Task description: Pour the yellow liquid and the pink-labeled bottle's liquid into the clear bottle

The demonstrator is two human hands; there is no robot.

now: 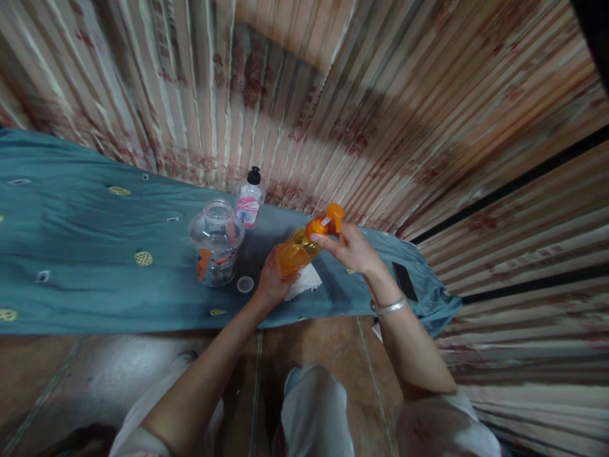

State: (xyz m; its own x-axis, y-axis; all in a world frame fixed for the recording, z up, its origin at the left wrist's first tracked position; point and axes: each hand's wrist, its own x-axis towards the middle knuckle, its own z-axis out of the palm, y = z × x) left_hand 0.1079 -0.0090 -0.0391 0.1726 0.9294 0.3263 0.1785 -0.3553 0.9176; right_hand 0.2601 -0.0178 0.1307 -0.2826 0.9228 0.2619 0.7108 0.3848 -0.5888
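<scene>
Counting one left hand [273, 279] and one right hand [354, 251] mid-frame, making two! Now spotting one orange pump bottle [299, 252] at centre, one black-capped bottle [248, 206] just up and left, one clear jar [222, 257] farther left: three containers! Adding one small disc [245, 284], one white tissue [307, 283] below centre, one dark rectangle [404, 281] and one bracelet [390, 306] right of centre.

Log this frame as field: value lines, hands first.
left hand: around the amber bottle
right hand: on its orange pump top
bottle pose: tilted, pump end up and rightward
left side: clear jar, black-capped bottle, both upright; small round disc
near left hand: white tissue or cloth
right side: dark phone-like slab
surface: teal patterned cloth
</scene>
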